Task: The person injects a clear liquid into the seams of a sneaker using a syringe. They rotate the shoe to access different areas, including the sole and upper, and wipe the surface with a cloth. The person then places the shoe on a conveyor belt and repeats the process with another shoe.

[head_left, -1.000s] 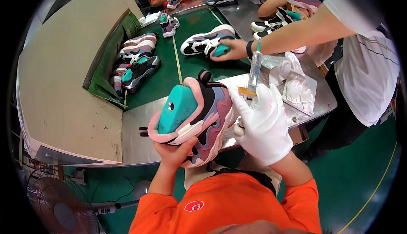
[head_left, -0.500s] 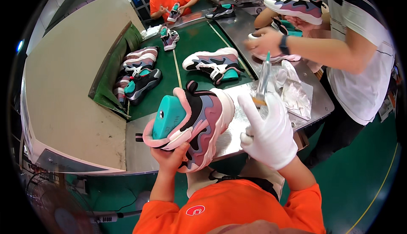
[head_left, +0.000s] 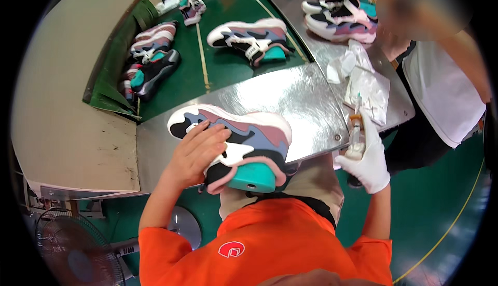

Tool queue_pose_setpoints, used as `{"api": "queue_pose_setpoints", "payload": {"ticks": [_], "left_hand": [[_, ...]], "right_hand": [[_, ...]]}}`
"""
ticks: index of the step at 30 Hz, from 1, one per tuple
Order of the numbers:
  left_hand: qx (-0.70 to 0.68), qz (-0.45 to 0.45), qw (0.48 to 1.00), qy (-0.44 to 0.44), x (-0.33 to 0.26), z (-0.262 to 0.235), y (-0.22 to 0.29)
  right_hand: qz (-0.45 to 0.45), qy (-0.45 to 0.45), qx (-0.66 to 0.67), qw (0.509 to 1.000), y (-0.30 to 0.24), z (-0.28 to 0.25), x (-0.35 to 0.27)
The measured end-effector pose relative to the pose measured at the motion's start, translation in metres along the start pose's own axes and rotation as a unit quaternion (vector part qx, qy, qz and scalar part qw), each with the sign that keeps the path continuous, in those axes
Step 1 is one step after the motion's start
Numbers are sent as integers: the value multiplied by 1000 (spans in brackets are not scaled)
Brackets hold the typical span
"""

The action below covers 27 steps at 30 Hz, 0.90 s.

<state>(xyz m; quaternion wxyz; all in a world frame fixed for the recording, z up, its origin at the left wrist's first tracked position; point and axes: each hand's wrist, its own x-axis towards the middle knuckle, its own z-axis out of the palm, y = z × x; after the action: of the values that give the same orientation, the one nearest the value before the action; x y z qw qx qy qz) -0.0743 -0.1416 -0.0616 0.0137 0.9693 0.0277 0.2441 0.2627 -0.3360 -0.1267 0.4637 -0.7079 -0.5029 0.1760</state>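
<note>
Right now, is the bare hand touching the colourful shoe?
Touching. The head view shows the left hand lying flat on the side of the shoe, fingers spread over its upper, with no gap between them.

The person wears a bright orange short-sleeved shirt with a small round red-and-white emblem on the chest, at about six o'clock in the view, over tan trousers with a dark band at the waist. The left hand is bare, the forearm uncovered below the orange sleeve. The right hand, near four o'clock, is in a snug white glove that ends at the wrist.
</note>
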Motion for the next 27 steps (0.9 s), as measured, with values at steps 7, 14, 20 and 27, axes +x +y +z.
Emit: {"api": "queue_pose_setpoints", "payload": {"ticks": [7, 14, 20, 27], "left_hand": [[21, -18, 999, -24, -20, 6, 2], [-3, -58, 997, -52, -11, 1, -9], [-36, -101, 993, -39, 3, 5, -10], [-69, -127, 986, -77, -5, -1, -19]], "right_hand": [[61, -37, 121, 990, 19, -10, 2], [91, -45, 211, 972, 32, -8, -5], [215, -132, 657, 710, 26, 4, -23], [175, -194, 616, 743, 13, 29, -7]]}}
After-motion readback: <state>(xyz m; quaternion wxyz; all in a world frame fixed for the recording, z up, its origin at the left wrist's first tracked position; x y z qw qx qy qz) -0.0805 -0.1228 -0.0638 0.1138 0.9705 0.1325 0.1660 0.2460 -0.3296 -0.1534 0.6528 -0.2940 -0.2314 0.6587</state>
